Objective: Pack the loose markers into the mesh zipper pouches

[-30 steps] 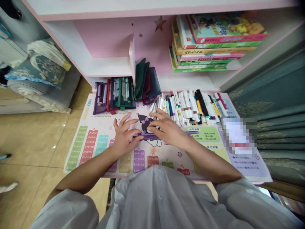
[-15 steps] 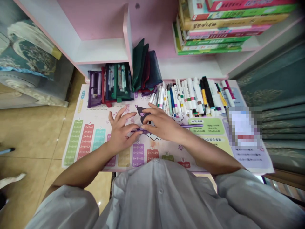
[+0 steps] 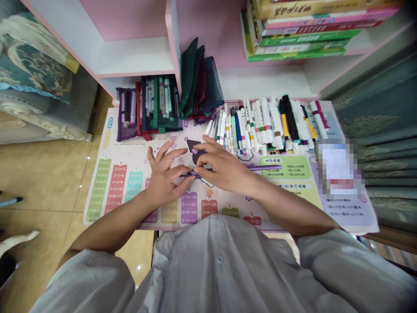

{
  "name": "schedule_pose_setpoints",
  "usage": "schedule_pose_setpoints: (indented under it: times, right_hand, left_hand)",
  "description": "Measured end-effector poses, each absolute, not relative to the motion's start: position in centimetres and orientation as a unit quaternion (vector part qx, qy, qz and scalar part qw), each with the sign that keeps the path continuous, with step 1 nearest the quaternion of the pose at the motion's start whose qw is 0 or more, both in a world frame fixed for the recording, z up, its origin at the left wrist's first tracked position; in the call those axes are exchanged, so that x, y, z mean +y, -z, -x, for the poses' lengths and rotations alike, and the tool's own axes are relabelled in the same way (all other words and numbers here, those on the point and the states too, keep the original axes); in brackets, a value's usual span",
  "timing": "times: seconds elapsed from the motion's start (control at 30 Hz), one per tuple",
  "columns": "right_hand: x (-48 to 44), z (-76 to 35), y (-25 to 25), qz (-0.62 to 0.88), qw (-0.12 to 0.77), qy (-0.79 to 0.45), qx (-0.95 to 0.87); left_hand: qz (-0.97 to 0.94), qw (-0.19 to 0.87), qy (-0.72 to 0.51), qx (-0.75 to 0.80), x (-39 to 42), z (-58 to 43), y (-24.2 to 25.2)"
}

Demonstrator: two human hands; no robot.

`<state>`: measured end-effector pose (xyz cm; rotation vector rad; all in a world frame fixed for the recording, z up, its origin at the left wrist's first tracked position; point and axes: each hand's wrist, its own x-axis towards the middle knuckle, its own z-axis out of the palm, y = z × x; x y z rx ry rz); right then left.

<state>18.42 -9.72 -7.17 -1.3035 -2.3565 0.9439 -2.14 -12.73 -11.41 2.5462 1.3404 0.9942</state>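
Note:
A slim purple strip, like the zip edge of a pouch, lies across the desk mat and passes under my right hand. My left hand pinches its left end between thumb and index finger, with the other fingers spread. Close against it, my right hand pinches the same end with thumb and fingertips, palm down. My fingers cover much of the strip, so its exact kind is hard to tell.
White-barrelled markers lie in a row behind my right hand. Filled mesh pouches stand back left, beside folded mesh pouches. Books are stacked on the shelf. A phone rests at the right on the printed mat.
The view has tilted slightly, so the desk and shelf sit a little differently. Both hands keep their pinch on the purple strip, with the fingertips barely shifted.

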Motion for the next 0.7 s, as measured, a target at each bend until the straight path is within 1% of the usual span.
schedule_pose_setpoints:
  times: [0.3,0.47,0.7]
  right_hand:
    - [-9.71,-18.69,7.02,0.447,0.13,-0.323,-0.824]
    - [-9.77,-18.9,7.03,0.447,0.146,-0.324,-0.821]
    - [-9.94,-19.04,7.05,0.445,0.152,-0.327,-0.82]
  left_hand:
    - [-0.841,0.062,-0.319,0.433,-12.49,2.46,11.41]
    - [-0.839,0.068,-0.338,0.421,-12.4,2.39,11.51]
    - [-0.844,0.068,-0.312,0.431,-12.34,2.46,11.4]
